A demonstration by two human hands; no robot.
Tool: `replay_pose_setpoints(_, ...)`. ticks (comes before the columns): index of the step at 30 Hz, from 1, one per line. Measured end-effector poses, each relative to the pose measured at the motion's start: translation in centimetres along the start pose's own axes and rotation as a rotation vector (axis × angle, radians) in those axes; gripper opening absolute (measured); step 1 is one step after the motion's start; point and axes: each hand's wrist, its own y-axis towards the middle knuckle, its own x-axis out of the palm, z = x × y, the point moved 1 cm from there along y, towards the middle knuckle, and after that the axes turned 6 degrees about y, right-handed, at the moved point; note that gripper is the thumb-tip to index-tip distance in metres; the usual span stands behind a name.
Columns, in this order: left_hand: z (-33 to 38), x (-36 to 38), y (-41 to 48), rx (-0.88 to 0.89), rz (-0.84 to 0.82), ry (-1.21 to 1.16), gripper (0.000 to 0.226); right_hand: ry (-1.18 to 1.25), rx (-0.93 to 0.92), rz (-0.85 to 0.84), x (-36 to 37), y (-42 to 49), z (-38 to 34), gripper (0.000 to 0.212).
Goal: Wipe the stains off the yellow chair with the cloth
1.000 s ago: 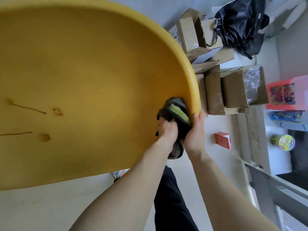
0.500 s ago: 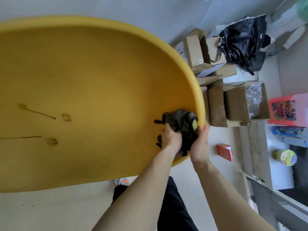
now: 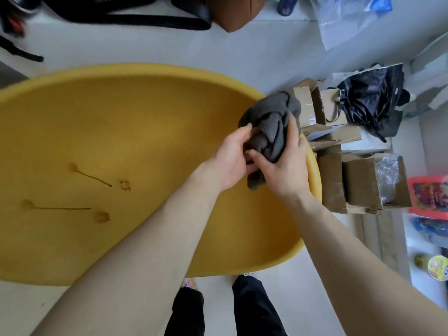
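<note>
The yellow chair (image 3: 135, 132) fills the left and middle of the view as a broad curved shell. Brown stains (image 3: 92, 177) mark its left part: two thin streaks with blobs and two small rings. A crumpled grey cloth (image 3: 271, 122) is bunched above the chair's right edge. My left hand (image 3: 230, 161) grips its lower left side. My right hand (image 3: 283, 163) is wrapped around its right side, thumb across the front. Both hands are well to the right of the stains.
Several cardboard boxes (image 3: 339, 151) stand close against the chair's right edge, with a black plastic bag (image 3: 373, 98) behind them. A red box (image 3: 429, 195) and a round tin (image 3: 436, 266) lie at the far right. Black straps and a brown bag (image 3: 232, 10) lie beyond the chair. My legs (image 3: 218, 309) are below.
The view has tilted so more of the chair and floor show. Both hands lifted the cloth from the chair's rim and bunched it up between them.
</note>
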Motion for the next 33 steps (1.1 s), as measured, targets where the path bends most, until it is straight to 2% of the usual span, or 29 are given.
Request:
replay_pose_setpoints(2, 3.2, -1.6, 0.8, 0.211, 0.265, 0.444, 0.022, -0.127, -0.149, 0.094, -0.3, 1.3, -1.2, 0.074)
replay_pose_setpoints(4, 6.1, -3.9, 1.7, 0.486, 0.669, 0.934, 0.014, -0.299, -0.235, 0.243, -0.9, 1.8, -1.8, 0.071)
replay_pose_setpoints(6, 8.7, -6.6, 2.2, 0.572, 1.000, 1.233, 0.030, -0.454, -0.255, 0.331, -1.4, 2.3, -1.6, 0.073)
replay_pose_setpoints(7, 9.7, -8.1, 2.4, 0.543, 1.069, 1.356, 0.043, -0.521, -0.236, 0.295, -1.1, 2.7, -1.1, 0.076)
replay_pose_setpoints(9, 11.2, -10.9, 2.8, 0.443, 1.043, 1.552, 0.059, -0.684, -0.224, 0.146, 0.5, 3.5, -0.3, 0.082)
replay_pose_setpoints(11, 11.4, -12.5, 3.2, 0.466, 0.973, 1.601, 0.060, -0.854, -0.279, 0.080, 2.9, 5.1, -0.3, 0.079)
replay_pose_setpoints(15, 11.0, -13.1, 2.4, 0.615, 0.933, 1.492, 0.066, -0.932, -0.405, 0.051, 9.0, 10.0, -4.1, 0.058)
replay_pose_setpoints(18, 11.5, -13.0, 2.1, 0.608, 0.962, 1.393, 0.065, -0.906, -0.612, -0.074, 14.9, 12.6, -7.7, 0.059)
replay_pose_setpoints(20, 11.5, -13.2, 2.2, 0.594, 0.974, 1.351, 0.064, -0.911, -0.676, -0.115, 17.2, 13.1, -8.8, 0.060)
replay_pose_setpoints(23, 11.0, -13.5, 2.5, 0.632, 0.925, 1.435, 0.066, -0.943, -0.690, -0.062, 14.9, 12.8, -7.2, 0.061)
replay_pose_setpoints(27, 10.3, -14.3, 2.9, 0.619, 0.878, 1.744, 0.078, -1.051, -0.641, 0.013, 6.8, 9.9, -1.4, 0.058)
replay_pose_setpoints(30, 9.2, -14.5, 3.2, 0.559, 0.887, 1.881, 0.093, -1.236, -0.683, -0.076, 2.2, 7.1, 2.2, 0.054)
replay_pose_setpoints(33, 5.9, -13.3, 3.0, 0.534, 0.952, 1.838, 0.103, -1.468, -0.647, -0.250, 1.0, 3.7, 6.4, 0.056)
